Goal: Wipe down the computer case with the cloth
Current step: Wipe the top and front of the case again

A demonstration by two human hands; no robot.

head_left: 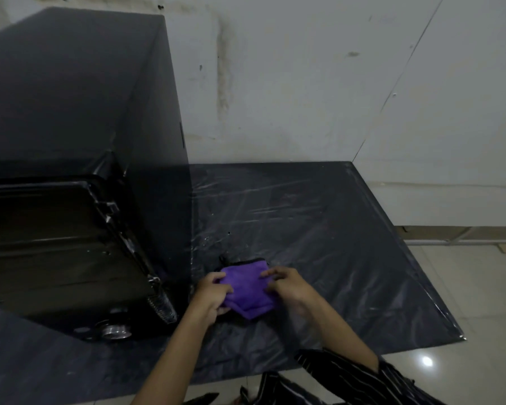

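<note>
purple, one folded cloth sits pinched in the grip of left hand and right hand, beside one black computer case.

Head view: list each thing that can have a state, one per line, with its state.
purple cloth: folded, lying on the black plastic sheet, gripped by both hands.
computer case: upright on the sheet, left of the cloth, not touched by cloth or hands.
left hand: fingers curled round the cloth's left edge.
right hand: fingers pinching the cloth's right edge.
black plastic sheet: spread flat on the floor, wrinkled.
</note>
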